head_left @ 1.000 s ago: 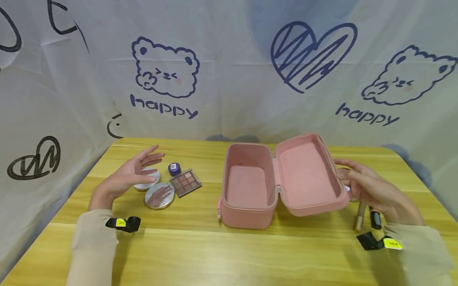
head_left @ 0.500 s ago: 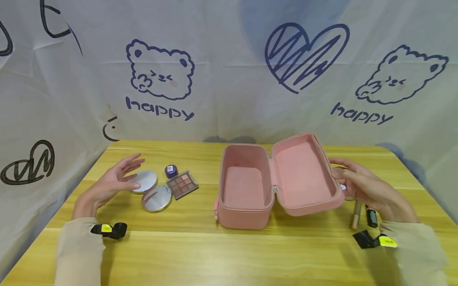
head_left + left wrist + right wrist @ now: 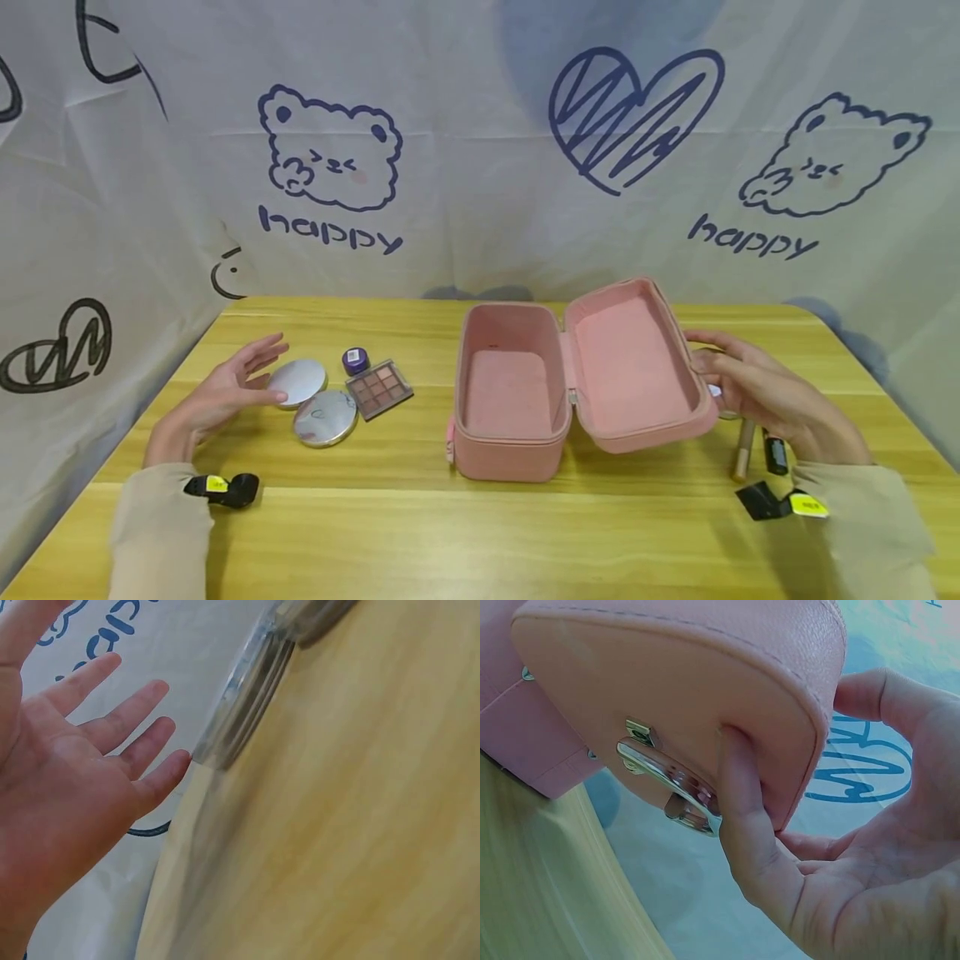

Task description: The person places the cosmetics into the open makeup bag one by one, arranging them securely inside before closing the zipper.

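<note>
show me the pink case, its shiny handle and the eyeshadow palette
Pink case (image 3: 510,461): head view, front outer wall.
Shiny handle (image 3: 669,772): right wrist view, middle of the bar.
Eyeshadow palette (image 3: 379,390): head view, middle of the color grid.

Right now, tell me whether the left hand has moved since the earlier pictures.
Yes: in the head view, the left hand has moved leftward, farther from the purple jar on the table.

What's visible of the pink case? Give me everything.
The pink case stands upright and open on the wooden table: a deep, round-cornered body, pink inside, with a small pink tab on its left side. Silvery hinges join it to the lid, swung out rightward and tilted, its edge gripped by the right hand. The lid's outside looks like stitched leather and bears a shiny metal handle.
</note>
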`<state>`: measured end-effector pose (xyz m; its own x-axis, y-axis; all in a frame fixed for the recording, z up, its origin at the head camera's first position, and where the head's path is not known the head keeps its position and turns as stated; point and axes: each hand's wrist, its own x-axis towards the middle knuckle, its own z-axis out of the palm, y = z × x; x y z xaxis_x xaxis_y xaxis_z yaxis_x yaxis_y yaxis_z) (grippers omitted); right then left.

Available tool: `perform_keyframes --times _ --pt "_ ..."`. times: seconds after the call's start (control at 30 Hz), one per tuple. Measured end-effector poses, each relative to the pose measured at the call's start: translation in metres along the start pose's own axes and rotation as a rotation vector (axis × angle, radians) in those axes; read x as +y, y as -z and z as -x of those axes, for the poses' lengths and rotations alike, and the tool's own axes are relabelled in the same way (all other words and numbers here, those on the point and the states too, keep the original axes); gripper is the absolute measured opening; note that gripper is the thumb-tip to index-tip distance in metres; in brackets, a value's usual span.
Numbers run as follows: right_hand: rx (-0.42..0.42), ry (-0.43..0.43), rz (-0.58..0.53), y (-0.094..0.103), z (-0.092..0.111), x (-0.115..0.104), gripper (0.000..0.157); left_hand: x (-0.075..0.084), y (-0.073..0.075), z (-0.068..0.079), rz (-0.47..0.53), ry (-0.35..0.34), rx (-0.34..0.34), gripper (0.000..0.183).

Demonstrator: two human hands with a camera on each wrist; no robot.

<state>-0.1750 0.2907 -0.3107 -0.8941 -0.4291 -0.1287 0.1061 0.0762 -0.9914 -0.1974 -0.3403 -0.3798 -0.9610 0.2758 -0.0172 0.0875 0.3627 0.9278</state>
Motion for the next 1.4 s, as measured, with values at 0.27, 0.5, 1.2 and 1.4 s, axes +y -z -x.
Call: perform_keyframes --times 0.27,0.5,1.2,1.4 --pt "-0.037 0.027 -0.025 0.000 -0.002 0.002 0.051 -0.008 -0.001 0.001 0.000 0.023 0.009 0.092" --pt "-0.044 0.034 -0.027 0.000 -0.002 0.002 0.052 -0.012 -0.005 -0.001 -0.009 0.048 -0.001 0.095" --pt "-0.033 0.020 -0.033 0.001 -0.003 0.004 0.045 -0.013 -0.008 -0.013 -0.180 0.125 -0.035 0.109" --pt "-0.023 0.008 -0.028 0.000 -0.003 0.004 0.041 -0.012 -0.012 -0.013 -0.259 0.118 0.022 0.102"
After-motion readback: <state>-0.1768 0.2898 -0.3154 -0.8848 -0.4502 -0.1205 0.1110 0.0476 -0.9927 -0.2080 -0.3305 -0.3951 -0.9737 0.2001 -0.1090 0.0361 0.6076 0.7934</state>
